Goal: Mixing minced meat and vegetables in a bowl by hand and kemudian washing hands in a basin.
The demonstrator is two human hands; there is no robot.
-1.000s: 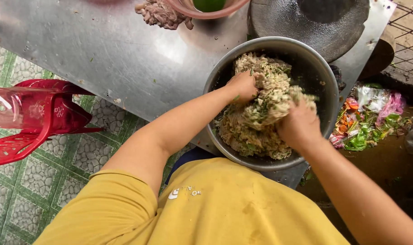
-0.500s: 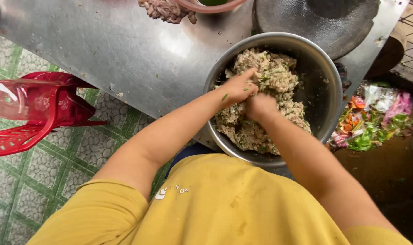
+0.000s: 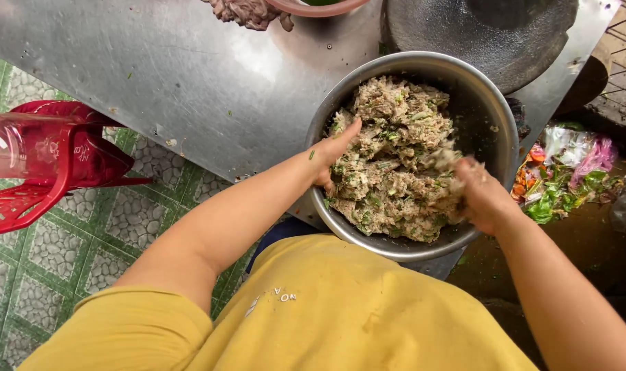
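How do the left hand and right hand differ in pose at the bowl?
The left hand lies flat against the mixture's left edge, sharp in the picture; the right hand curls at the right edge, blurred. Both are smeared with mixture inside the metal bowl.

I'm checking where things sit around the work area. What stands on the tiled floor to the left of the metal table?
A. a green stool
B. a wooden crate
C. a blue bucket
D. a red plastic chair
D: a red plastic chair stands on the green tiled floor beside the metal table, off to the side of the left hand that rests in the metal bowl of minced mixture.
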